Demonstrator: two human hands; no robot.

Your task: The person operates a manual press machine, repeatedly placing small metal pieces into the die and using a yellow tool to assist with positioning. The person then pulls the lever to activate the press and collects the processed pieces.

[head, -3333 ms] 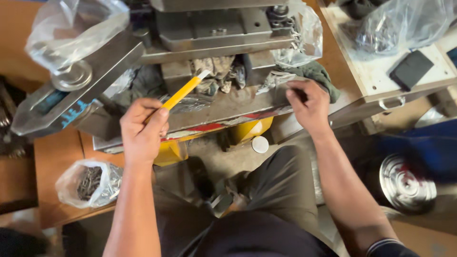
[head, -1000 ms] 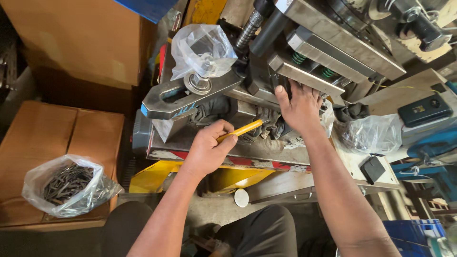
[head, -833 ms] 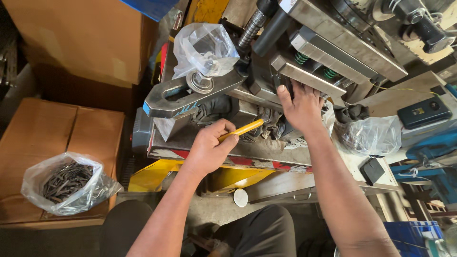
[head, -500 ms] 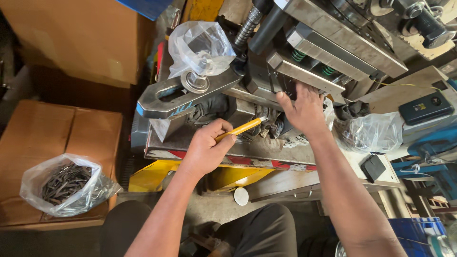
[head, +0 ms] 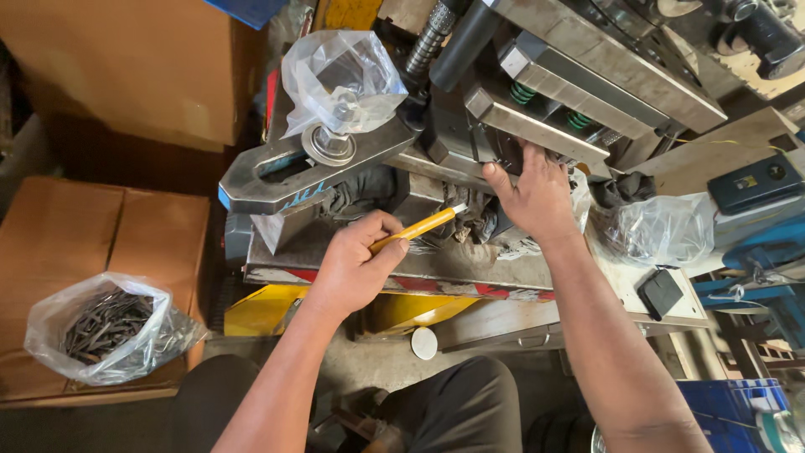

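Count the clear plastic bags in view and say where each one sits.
3. One clear bag covers the bolt on the clamp arm at top; one bag of dark metal pieces rests on the cardboard box at left; one crumpled bag lies right of the right hand. Others may be hidden.

Materials and finishes noted at the press bench.
I see a glossy yellow tool handle (head: 415, 228) with a bright metal tip; grey steel press blocks (head: 579, 88), dull and scuffed; a worn matt clamp arm (head: 277, 172); crinkled clear plastic bags (head: 340, 75), shiny; matt brown cardboard boxes (head: 92, 226); dark, rough rags (head: 356, 189).
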